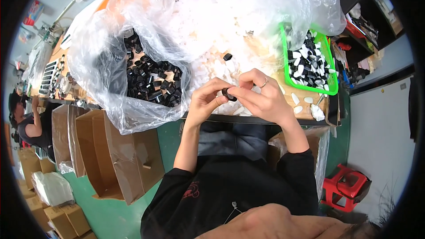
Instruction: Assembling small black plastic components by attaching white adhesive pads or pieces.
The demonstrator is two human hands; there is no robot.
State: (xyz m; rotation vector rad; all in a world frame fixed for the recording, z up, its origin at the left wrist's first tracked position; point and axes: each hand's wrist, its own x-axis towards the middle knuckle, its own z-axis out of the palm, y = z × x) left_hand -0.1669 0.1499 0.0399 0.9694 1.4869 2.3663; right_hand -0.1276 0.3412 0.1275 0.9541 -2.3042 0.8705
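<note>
Above the table's front edge, my left hand (206, 101) pinches a small round black cap (229, 94) between thumb and fingers. My right hand (264, 98), with a ring on one finger, meets it from the other side, its fingertips pressed to the cap. Whether they also hold a smaller piece is hidden. Beyond the hands lies a loose pile of white plastic pieces (207, 68), with another black cap (227, 56) on it. A clear plastic bag (146, 114) full of black caps (155, 77) lies open to the left.
At the right, a green basket (285, 73) holds black caps and white oval pieces. Several white ovals (295, 98) lie beside it. Cardboard boxes (128, 159) stand on the floor left of me, a red stool (343, 188) at right. Another person (31, 124) is at far left.
</note>
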